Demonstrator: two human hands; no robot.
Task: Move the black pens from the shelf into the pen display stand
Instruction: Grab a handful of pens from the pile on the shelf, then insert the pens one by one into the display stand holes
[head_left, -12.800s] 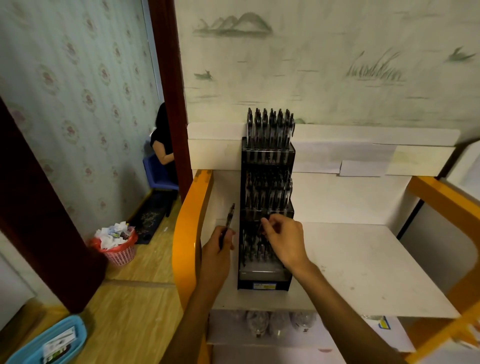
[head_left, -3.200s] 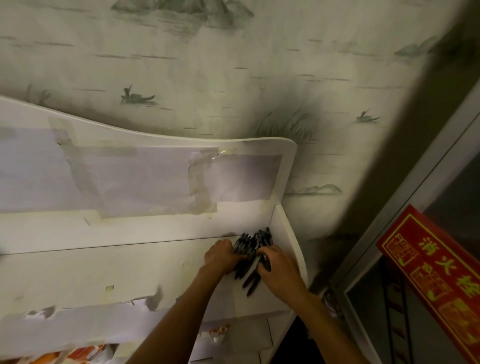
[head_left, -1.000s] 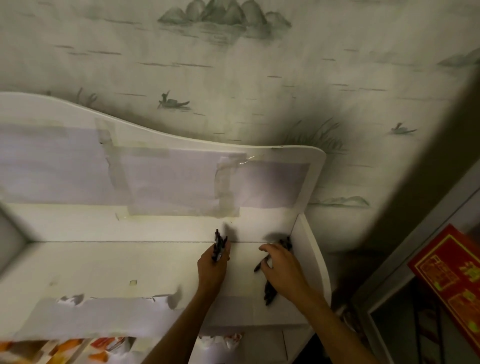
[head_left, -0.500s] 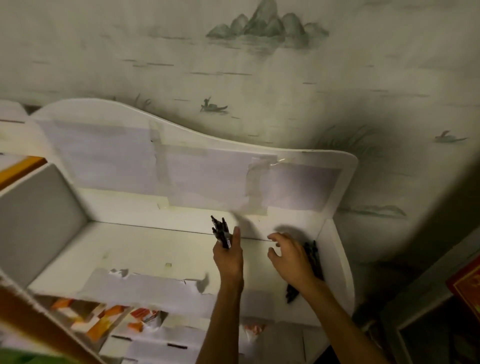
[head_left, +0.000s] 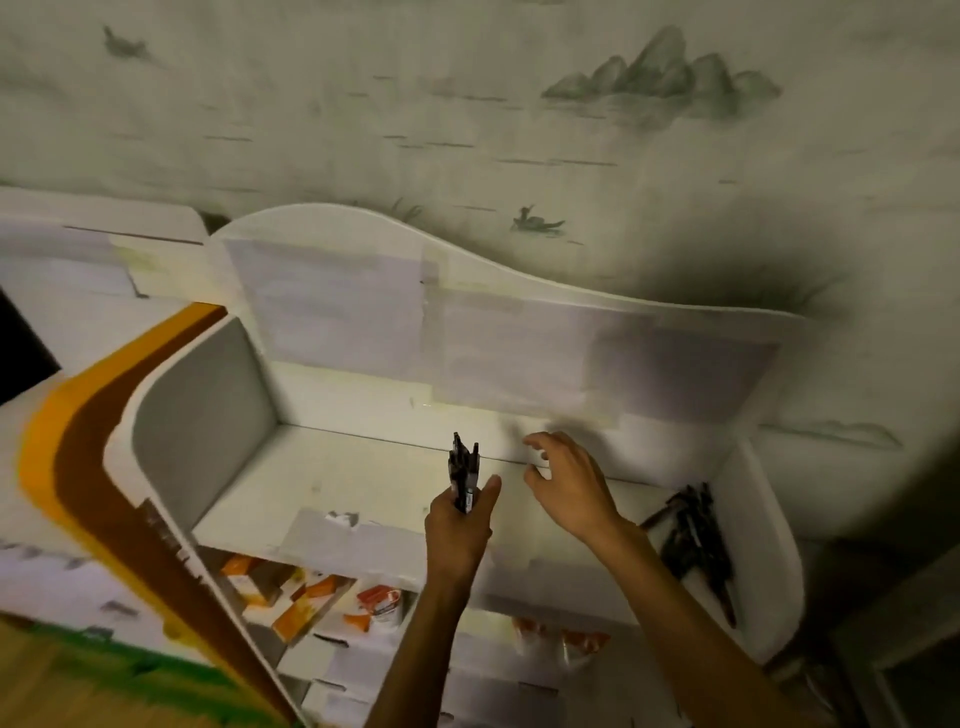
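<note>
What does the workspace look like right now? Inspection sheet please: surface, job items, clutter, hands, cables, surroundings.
Surface: white shelf with a wavy back panel; patches of paper or tape on the panel and front edge.
Job's things: bundle of black pens held upright in the left hand; loose pile of black pens lying in the shelf's right corner. Pen display stand not in view.
Clutter: orange and white packets on the level below.
Grippers: left hand grips the bundle; right hand empty, fingers loosely curled, above the shelf.
Cables: nothing seen.
Surroundings: wallpaper with mountain and boat drawings; orange and brown side panel at left.
</note>
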